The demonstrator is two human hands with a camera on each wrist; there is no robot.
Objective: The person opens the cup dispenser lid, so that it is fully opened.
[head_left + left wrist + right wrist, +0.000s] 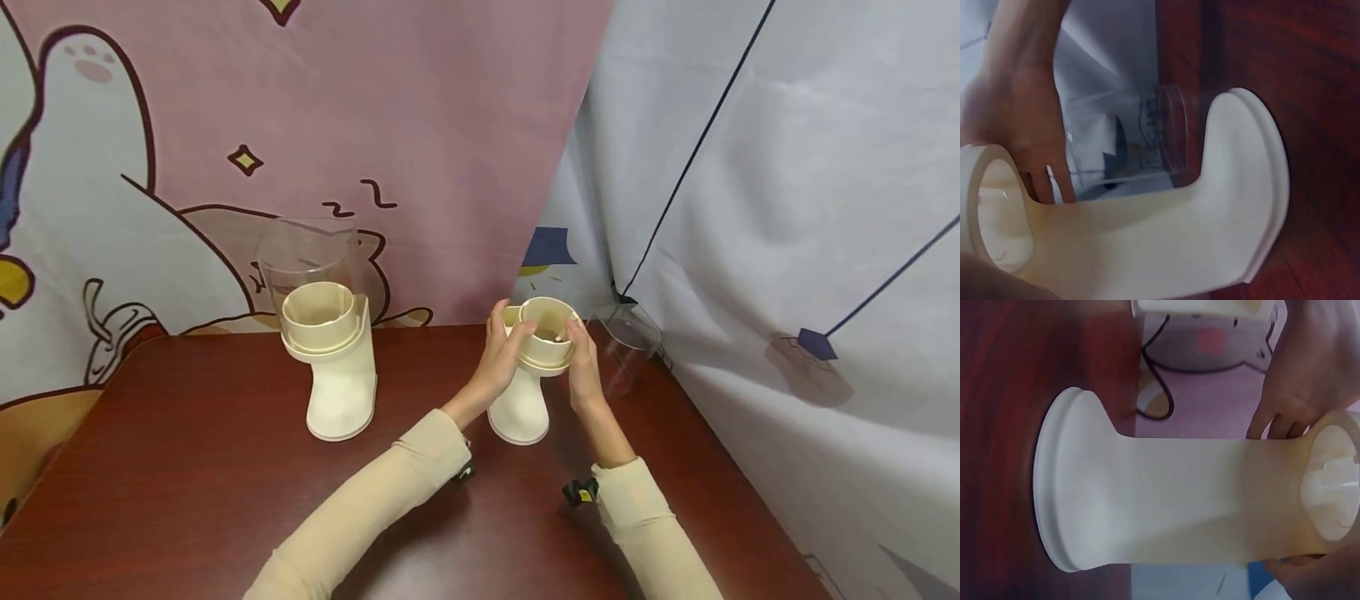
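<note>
A cream dispenser stand (519, 410) with a wide rounded foot is upright on the table, topped by a round open collar (551, 354). My left hand (497, 358) grips the collar's left side, its thumb at the front. On the opposite side my right hand (587, 371) holds it, with the thumb near the rim and fingers down the outside. Small dark and white bits show inside the collar. The right wrist view shows the tall neck of the stand (1179, 500) between both hands. Just right of it is a clear plastic container (626, 333).
At the left stands a matching cream stand (341, 396) with a clear container (307, 250) on its top. Both stands are on a dark red-brown table (187, 467). A pink printed curtain (450, 150) hangs behind, and a white curtain (787, 208) borders the right edge.
</note>
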